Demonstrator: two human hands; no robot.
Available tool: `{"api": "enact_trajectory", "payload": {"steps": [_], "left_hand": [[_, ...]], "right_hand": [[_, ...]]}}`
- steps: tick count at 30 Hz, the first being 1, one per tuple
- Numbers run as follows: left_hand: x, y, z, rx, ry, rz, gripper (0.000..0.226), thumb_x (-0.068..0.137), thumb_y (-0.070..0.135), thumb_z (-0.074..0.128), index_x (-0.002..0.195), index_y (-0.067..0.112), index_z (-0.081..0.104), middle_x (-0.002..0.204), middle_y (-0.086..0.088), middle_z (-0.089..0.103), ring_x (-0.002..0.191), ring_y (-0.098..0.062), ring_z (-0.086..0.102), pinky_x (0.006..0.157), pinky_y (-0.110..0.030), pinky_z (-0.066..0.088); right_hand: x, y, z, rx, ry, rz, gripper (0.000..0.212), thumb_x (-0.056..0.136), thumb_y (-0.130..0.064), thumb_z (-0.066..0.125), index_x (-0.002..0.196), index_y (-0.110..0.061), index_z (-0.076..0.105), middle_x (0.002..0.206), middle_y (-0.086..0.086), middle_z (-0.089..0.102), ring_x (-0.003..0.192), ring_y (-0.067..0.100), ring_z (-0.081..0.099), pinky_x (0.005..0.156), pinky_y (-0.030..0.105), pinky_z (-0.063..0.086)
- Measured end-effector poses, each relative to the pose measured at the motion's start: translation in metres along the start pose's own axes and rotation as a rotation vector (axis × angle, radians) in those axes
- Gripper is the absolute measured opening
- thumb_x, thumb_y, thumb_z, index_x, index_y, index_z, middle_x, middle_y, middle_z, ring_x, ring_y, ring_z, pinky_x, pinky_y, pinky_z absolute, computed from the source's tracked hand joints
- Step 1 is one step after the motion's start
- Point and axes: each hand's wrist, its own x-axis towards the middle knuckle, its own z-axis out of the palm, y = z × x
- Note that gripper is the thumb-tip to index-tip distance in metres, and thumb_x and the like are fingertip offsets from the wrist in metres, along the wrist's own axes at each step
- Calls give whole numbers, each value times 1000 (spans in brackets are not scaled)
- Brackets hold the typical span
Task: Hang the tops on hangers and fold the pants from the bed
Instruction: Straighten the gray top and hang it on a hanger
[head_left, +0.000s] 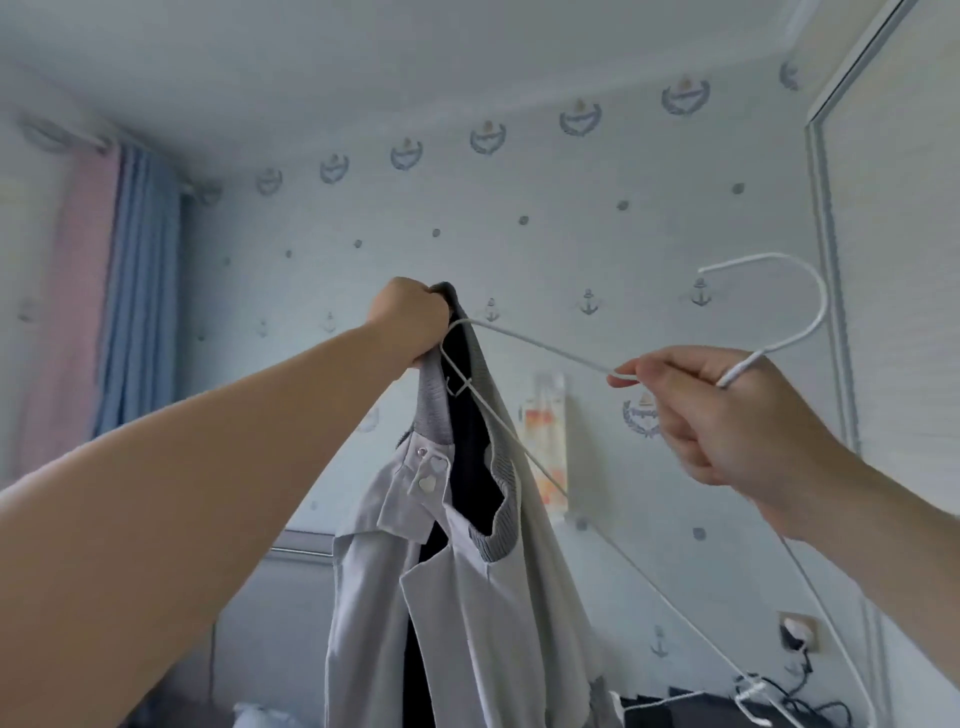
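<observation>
Left hand (410, 322) grips top (467, 597), hanger (743, 368) end inside its collar.

Only a thin strip of the supporting surface made it in, right along the bottom edge, and the bed itself was too cut off to make out. Left of centre in that strip sat a crumpled white lump (257, 716), no clue what it was. Over on the right lay a heap of dark fabric (670, 711), with a black cable (805, 667) trailing down the wall just beside it.
</observation>
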Motion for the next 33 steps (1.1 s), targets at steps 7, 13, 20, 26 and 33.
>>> {"api": "enact_trajectory", "payload": {"steps": [7,13,20,26,33], "left_hand": [[12,-71,-67,176,2,-96,26,97,10,45,71,11,50,68,-10,52,57,-24,53,46,-23,43],[0,-163,-117,182,-134,-251,5,90,14,63,88,9,63,79,-11,58,71,-23,53,63,-30,45],[-38,-281,-179,388,-167,-278,12,81,12,74,70,14,71,53,5,62,46,-6,57,42,-14,41],[-120,-394,-194,363,-313,-337,12,80,12,78,72,9,70,61,-3,69,49,-6,55,51,-16,44],[-222,-506,-206,333,-447,-532,31,81,10,79,61,15,56,48,11,54,43,-2,45,48,-13,37]], "right_hand": [[6,47,95,11,-83,-32,26,100,-24,55,88,-31,77,49,-6,29,41,10,25,38,18,23],[-11,92,170,122,-159,40,26,101,-23,55,89,-30,78,51,0,30,44,15,23,40,20,20],[-69,168,277,282,-246,187,25,100,-18,55,92,-27,77,46,0,32,39,11,26,39,18,22],[-172,241,393,256,-460,470,31,103,-17,52,81,-16,73,49,0,31,45,15,25,44,22,21],[-278,282,470,226,-496,660,28,92,-42,54,72,-25,66,49,9,37,47,25,32,48,31,23]]}}
